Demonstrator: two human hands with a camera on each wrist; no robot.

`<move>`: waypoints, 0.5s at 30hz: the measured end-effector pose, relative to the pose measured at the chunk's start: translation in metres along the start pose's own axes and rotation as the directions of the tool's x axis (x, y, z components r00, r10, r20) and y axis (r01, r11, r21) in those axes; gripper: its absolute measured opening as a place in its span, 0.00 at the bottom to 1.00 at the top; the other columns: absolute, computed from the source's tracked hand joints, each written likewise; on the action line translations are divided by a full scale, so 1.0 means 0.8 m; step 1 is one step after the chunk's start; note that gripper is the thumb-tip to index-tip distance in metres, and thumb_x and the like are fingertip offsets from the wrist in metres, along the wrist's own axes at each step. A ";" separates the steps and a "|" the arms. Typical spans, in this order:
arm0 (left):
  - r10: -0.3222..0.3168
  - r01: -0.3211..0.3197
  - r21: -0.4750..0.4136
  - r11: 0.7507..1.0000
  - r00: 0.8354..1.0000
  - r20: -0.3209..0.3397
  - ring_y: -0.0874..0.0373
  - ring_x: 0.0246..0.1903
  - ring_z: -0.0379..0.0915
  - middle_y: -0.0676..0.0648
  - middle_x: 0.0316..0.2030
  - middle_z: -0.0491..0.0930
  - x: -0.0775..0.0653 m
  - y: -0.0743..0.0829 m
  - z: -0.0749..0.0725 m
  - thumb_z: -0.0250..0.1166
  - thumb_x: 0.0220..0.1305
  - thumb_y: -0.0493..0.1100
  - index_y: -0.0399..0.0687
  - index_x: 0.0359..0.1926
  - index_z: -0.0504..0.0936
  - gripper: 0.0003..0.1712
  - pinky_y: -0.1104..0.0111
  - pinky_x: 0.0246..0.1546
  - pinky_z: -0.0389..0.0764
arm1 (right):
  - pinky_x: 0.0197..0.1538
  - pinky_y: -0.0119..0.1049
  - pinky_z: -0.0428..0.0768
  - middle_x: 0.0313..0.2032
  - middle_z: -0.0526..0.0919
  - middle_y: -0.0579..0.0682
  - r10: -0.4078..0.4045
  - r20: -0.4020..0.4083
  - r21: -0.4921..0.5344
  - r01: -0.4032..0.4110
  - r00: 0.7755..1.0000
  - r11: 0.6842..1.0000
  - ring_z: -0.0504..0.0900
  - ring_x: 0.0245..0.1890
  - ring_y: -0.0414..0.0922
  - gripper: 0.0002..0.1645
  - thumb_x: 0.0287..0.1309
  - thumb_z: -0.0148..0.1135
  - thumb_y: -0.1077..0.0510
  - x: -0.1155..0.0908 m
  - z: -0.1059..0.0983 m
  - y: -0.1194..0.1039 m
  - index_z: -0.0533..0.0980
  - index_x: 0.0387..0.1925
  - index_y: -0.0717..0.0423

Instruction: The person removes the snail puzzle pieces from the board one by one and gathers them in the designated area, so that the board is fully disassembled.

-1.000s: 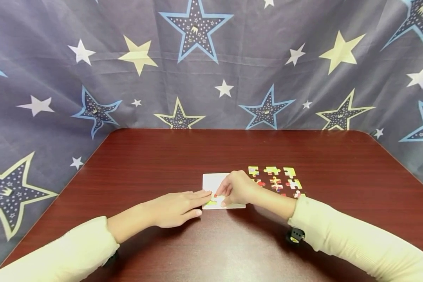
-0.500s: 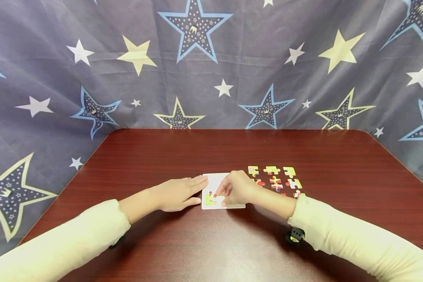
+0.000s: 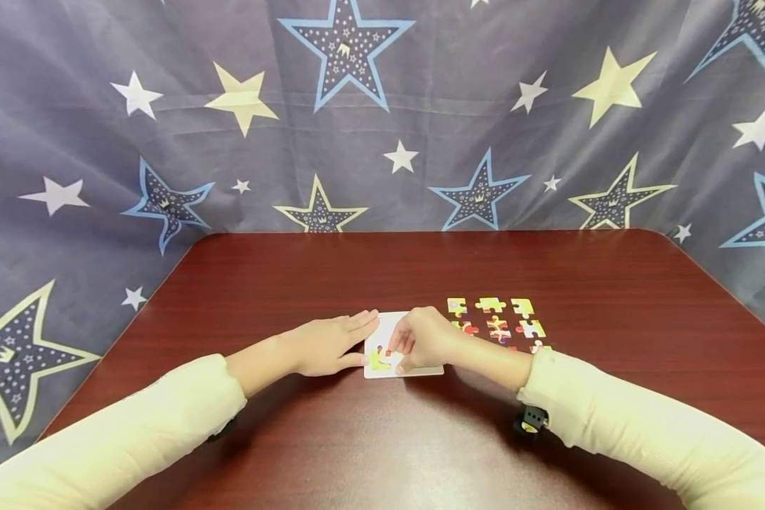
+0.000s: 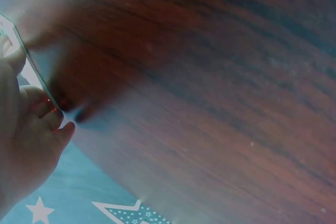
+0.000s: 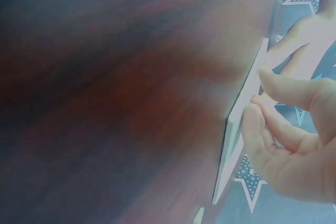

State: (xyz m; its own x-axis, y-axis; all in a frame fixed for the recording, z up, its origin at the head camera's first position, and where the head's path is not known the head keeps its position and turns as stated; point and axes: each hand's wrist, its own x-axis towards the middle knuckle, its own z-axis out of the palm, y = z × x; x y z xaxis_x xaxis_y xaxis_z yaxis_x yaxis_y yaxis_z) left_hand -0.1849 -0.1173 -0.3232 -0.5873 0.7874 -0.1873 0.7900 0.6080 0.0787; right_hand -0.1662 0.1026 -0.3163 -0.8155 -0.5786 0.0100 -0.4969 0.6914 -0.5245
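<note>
A white puzzle board point(image 3: 392, 322) lies flat on the table, with a yellow-green puzzle piece point(image 3: 377, 362) in its near left corner. My left hand point(image 3: 325, 347) rests at the board's left side, fingers extended over its far left corner and thumb near the lower left edge. Over the board's middle, my right hand point(image 3: 426, 338) pinches a puzzle piece point(image 3: 388, 353), of which a red bit shows; the rest is hidden by the fingers. The right wrist view has the thumb and fingertips of this hand point(image 5: 294, 156) close over the board point(image 5: 231, 135).
Right of the board, several loose yellow and red puzzle pieces point(image 3: 499, 328) lie in rows, some hidden behind the right forearm. The dark red wooden table point(image 3: 331, 276) is backed by a grey curtain point(image 3: 395, 85) printed with stars.
The left hand has slid away from me along the board's left side, uncovering the yellow-green piece in the near corner. The right hand has stayed nearly in place over the board.
</note>
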 end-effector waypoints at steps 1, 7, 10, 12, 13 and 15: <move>0.000 0.000 0.003 1.000 1.000 0.001 0.47 0.74 0.50 0.39 0.75 0.52 0.000 0.000 0.000 0.50 0.72 0.56 0.37 0.73 0.54 0.38 0.53 0.71 0.60 | 0.29 0.19 0.76 0.22 0.86 0.48 0.005 -0.003 -0.004 -0.005 1.000 1.000 0.77 0.22 0.30 0.09 0.38 0.78 0.62 0.001 0.000 -0.001 0.84 0.25 0.58; -0.014 0.015 -0.018 1.000 1.000 0.014 0.47 0.75 0.49 0.39 0.75 0.51 0.001 0.000 -0.002 0.50 0.72 0.56 0.38 0.73 0.54 0.39 0.53 0.72 0.60 | 0.27 0.21 0.73 0.20 0.87 0.46 0.071 -0.059 -0.022 -0.072 0.996 0.997 0.75 0.21 0.30 0.06 0.45 0.75 0.56 0.007 0.004 -0.005 0.85 0.21 0.54; -0.022 0.023 -0.034 0.999 0.999 0.023 0.48 0.75 0.48 0.39 0.75 0.50 0.001 0.000 -0.004 0.50 0.72 0.57 0.39 0.73 0.53 0.39 0.53 0.72 0.59 | 0.27 0.22 0.72 0.20 0.86 0.45 0.129 -0.061 -0.009 -0.130 0.990 0.991 0.74 0.23 0.32 0.08 0.46 0.75 0.55 0.010 0.006 -0.007 0.85 0.19 0.53; -0.031 0.033 -0.056 0.998 0.999 0.034 0.48 0.75 0.47 0.40 0.75 0.49 0.001 0.001 -0.005 0.50 0.72 0.57 0.39 0.74 0.53 0.39 0.53 0.73 0.58 | 0.28 0.22 0.71 0.20 0.86 0.45 0.164 -0.057 -0.007 -0.165 0.985 0.986 0.74 0.24 0.32 0.08 0.46 0.75 0.55 0.012 0.007 -0.008 0.85 0.19 0.52; -0.037 0.040 -0.068 0.997 0.999 0.038 0.48 0.75 0.47 0.40 0.75 0.49 0.001 0.001 -0.006 0.50 0.72 0.57 0.39 0.74 0.53 0.39 0.53 0.73 0.58 | 0.28 0.22 0.71 0.20 0.86 0.45 0.175 -0.055 -0.009 -0.176 0.983 0.984 0.73 0.24 0.33 0.08 0.46 0.75 0.55 0.013 0.007 -0.008 0.85 0.19 0.52; -0.056 0.060 -0.096 0.994 0.997 0.048 0.47 0.75 0.47 0.41 0.75 0.49 0.001 0.002 -0.009 0.51 0.71 0.57 0.40 0.74 0.53 0.39 0.53 0.73 0.58 | 0.28 0.23 0.71 0.20 0.86 0.45 0.179 -0.061 -0.019 -0.180 0.982 0.983 0.74 0.24 0.33 0.07 0.46 0.74 0.56 0.014 0.008 -0.008 0.85 0.19 0.53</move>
State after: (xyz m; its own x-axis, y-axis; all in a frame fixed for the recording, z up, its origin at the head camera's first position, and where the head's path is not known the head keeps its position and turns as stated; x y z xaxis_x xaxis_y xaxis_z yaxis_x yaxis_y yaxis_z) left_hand -0.1848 -0.1152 -0.3164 -0.6214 0.7466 -0.2378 0.7329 0.6611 0.1606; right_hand -0.1706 0.0889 -0.3181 -0.9078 -0.4182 -0.0325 -0.3472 0.7925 -0.5013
